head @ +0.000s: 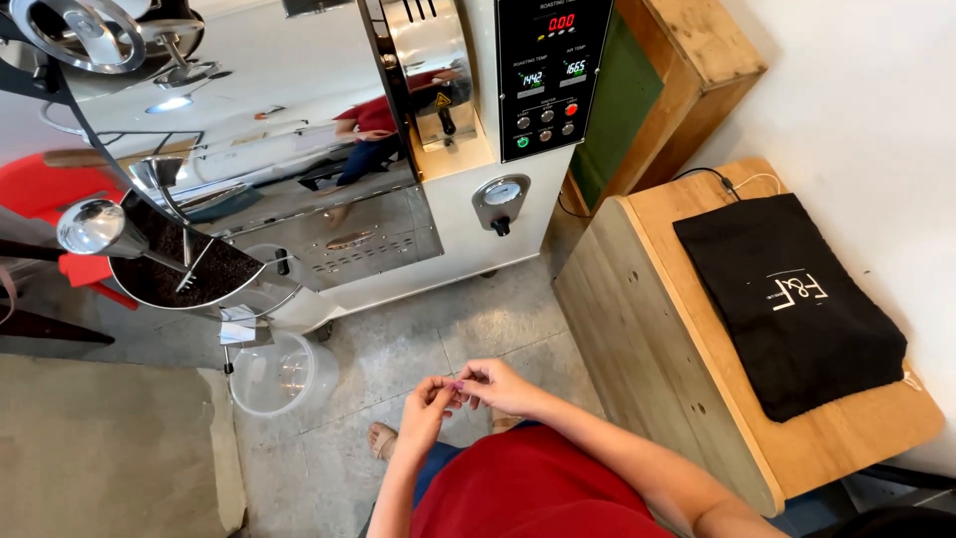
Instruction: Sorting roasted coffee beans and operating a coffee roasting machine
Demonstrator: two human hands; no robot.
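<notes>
My left hand (426, 406) and my right hand (498, 387) meet in front of my red shirt, fingertips touching. Both pinch a tiny thing between them; it is too small to tell what it is. They hover above the tiled floor, well short of the white and steel roasting machine (398, 199). Its round cooling tray (189, 269) holds dark roasted beans.
A clear plastic bucket (277, 371) stands on the floor under the tray. A black control panel (550, 70) with lit displays faces me. To the right, a wooden bench (657, 329) carries a black cloth bag (792, 299) against the white wall.
</notes>
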